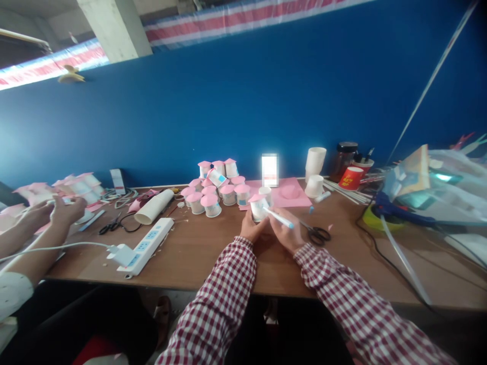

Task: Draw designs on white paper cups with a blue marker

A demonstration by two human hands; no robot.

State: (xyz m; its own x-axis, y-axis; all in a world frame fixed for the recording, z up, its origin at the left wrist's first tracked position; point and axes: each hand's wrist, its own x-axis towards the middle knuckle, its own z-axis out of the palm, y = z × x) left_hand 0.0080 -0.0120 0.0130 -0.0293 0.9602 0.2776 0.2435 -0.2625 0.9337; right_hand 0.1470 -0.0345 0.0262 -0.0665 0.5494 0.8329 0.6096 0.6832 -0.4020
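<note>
My left hand [251, 228] is closed round a small white paper cup [259, 209] with a pink paper cone on top. In my right hand [286, 232] is a white marker pen [279, 218] with a light blue end, its other end close to the cup's side. Just behind them lies pink paper [300, 195], with another white paper cup [265, 194] on it. To the left stand several white cups with pink cone tops [210, 205], one of them tipped over on the others. Scissors [317, 234] with black handles rest right of my right hand.
A white power strip [146, 248] and a paper roll [154, 207] lie left. Paper cups [315, 165], a red cup [350, 178], a dark jar [344, 157] and a blue glue gun [399, 209] with its cable are right. A co-worker's hands [63, 210] work at far left.
</note>
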